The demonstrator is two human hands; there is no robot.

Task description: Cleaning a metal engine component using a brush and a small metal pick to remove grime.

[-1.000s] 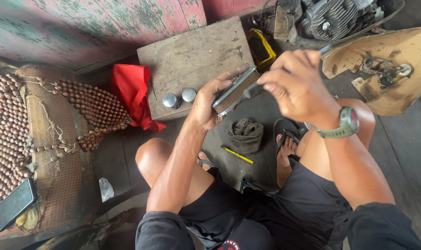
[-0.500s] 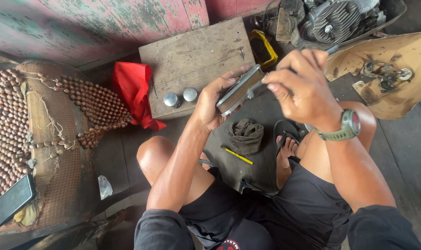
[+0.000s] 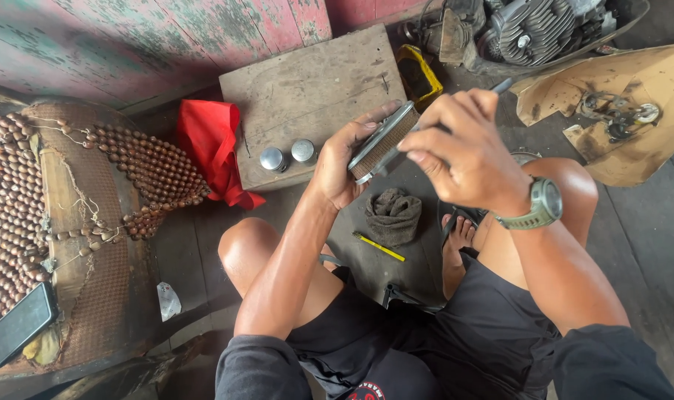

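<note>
Held part: flat rectangular filter-like block (image 3: 383, 143) with metal frame, up at chest height above the lap, clear of the floor.
Long axis: runs from lower left to upper right, edge-on to the camera.
Left hand (image 3: 344, 163): closed around the block's lower end, thumb on top.
Right hand (image 3: 463, 152): touching the block's upper end, fingers curled tight on a thin dark tool (image 3: 502, 86) whose tip juts past the knuckles; nearer to the far end.
Below: dark rag (image 3: 393, 215) and yellow pencil-like stick (image 3: 379, 247) on the floor between the knees.
Beyond: wooden board (image 3: 314, 81) carrying two small metal caps (image 3: 286, 155), red cloth (image 3: 212, 144) beside it.
In the way: nothing between the hands.
</note>
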